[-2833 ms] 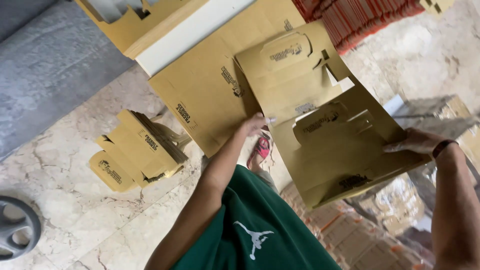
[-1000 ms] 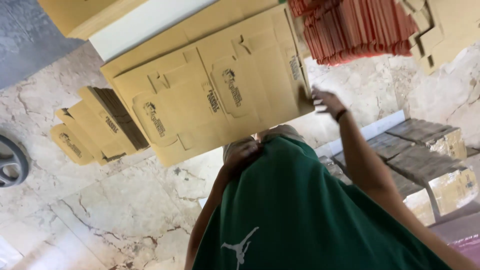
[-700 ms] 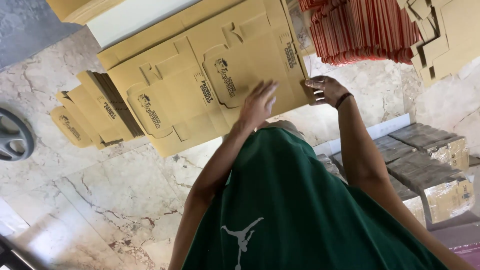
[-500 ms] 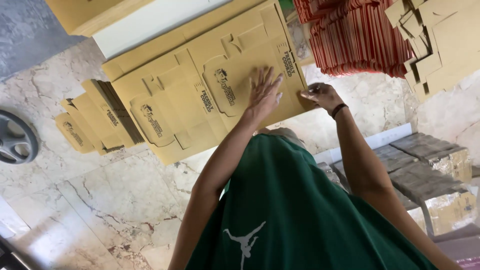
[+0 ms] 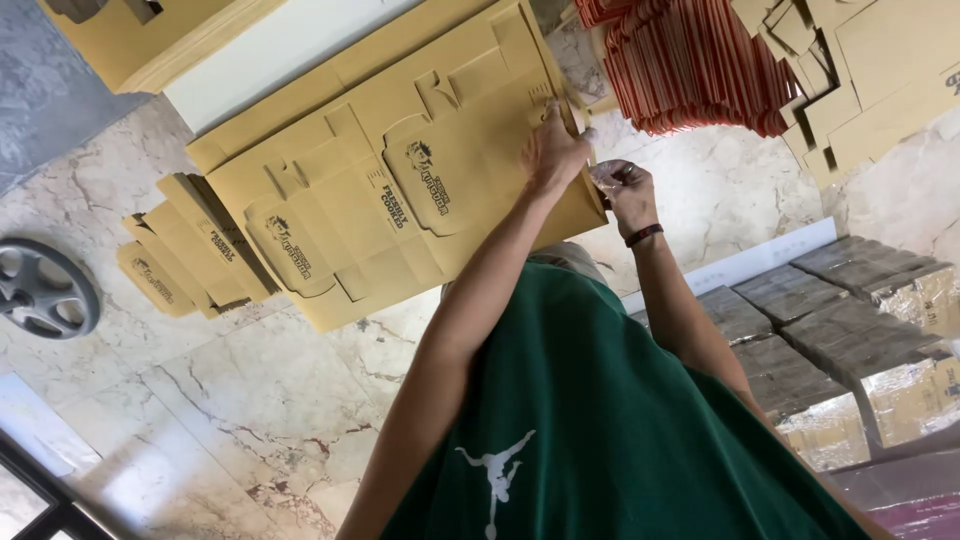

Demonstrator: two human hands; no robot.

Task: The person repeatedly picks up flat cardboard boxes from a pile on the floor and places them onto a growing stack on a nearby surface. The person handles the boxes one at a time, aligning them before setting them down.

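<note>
A stack of flat, die-cut brown cardboard blanks [image 5: 400,200] lies on the marble floor in front of me. My left hand [image 5: 553,150] rests flat on the top blank near its far right corner, fingers reaching toward the edge. Just right of it, my right hand [image 5: 625,190], with a dark band on the wrist, is closed around a small clear item [image 5: 605,175] at the stack's edge; what the item is cannot be made out. My green shirt [image 5: 600,420] fills the lower middle of the view.
A smaller pile of folded cardboard pieces [image 5: 185,260] sits left of the stack, and a grey wheel [image 5: 45,290] lies at the far left. Red-edged sheets [image 5: 690,70] and more blanks [image 5: 880,60] lie at the top right. Wrapped bundles [image 5: 850,340] stand at the right.
My left hand slid from the middle of the top blank to its right corner. My right hand stayed at the stack's edge. The view shifted slightly.
</note>
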